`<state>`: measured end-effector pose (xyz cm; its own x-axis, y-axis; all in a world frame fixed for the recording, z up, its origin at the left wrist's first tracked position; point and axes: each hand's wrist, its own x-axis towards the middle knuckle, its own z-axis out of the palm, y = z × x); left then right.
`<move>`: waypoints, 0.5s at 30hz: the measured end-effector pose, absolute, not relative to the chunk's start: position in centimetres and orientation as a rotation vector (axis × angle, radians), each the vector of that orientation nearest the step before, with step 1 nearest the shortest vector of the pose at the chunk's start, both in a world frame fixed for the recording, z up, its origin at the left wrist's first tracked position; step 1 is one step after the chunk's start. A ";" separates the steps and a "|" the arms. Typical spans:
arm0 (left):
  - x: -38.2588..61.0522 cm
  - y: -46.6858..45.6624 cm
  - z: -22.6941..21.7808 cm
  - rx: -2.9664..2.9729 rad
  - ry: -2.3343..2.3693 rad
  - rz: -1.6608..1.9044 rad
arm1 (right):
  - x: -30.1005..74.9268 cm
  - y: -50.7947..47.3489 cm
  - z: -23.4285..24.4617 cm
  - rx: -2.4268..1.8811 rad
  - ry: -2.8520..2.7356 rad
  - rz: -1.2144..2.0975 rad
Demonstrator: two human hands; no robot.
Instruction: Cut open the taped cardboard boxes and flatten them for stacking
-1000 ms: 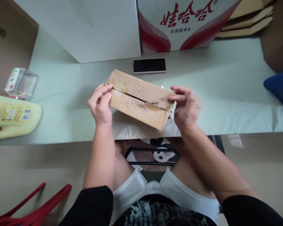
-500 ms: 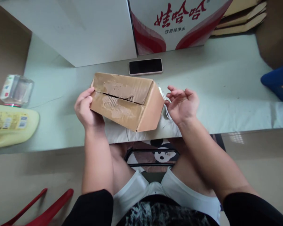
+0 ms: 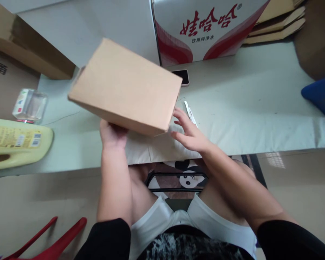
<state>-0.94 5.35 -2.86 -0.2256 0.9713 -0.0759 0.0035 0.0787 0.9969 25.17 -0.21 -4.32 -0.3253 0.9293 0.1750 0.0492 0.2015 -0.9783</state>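
A plain brown cardboard box (image 3: 127, 83) is held up tilted over the table, a smooth face turned towards me. My left hand (image 3: 113, 135) grips it from below at the near left; the box hides most of its fingers. Close to the box's near right corner is my right hand (image 3: 188, 131), fingers apart and curved. Whether its fingertips touch the box I cannot tell. Just beyond that hand, a white utility knife (image 3: 190, 113) lies on the pale green tablecloth. A phone (image 3: 184, 77) shows partly from behind the box.
A large white carton with red lettering (image 3: 200, 39) stands at the back. On the left are a clear plastic container (image 3: 34, 104) and a pale yellow bottle (image 3: 18, 144). A blue bin (image 3: 321, 94) stands at the right, folded cardboard (image 3: 276, 29) at the back right.
The box has been raised and turned over, so its taped, split face no longer shows. My left hand has shifted beneath it. The right hand has moved left and turned palm inward.
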 end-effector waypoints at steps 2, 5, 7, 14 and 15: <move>-0.2 5.0 -2.9 0.756 1.390 1.313 | 25.5 -0.2 -4.3 -0.958 -1.661 1.114; 0.4 4.7 -3.0 0.726 1.369 1.155 | 25.9 -0.2 -4.3 -0.948 -1.639 1.057; 0.7 4.4 -3.1 0.808 1.318 1.013 | 26.2 -0.2 -4.3 -0.938 -1.602 1.050; 1.6 3.3 -2.7 0.897 1.157 0.858 | 27.1 -0.2 -3.9 -0.880 -1.507 1.114; 1.8 3.3 -2.7 0.890 1.157 0.874 | 27.2 -0.2 -3.8 -0.884 -1.498 1.119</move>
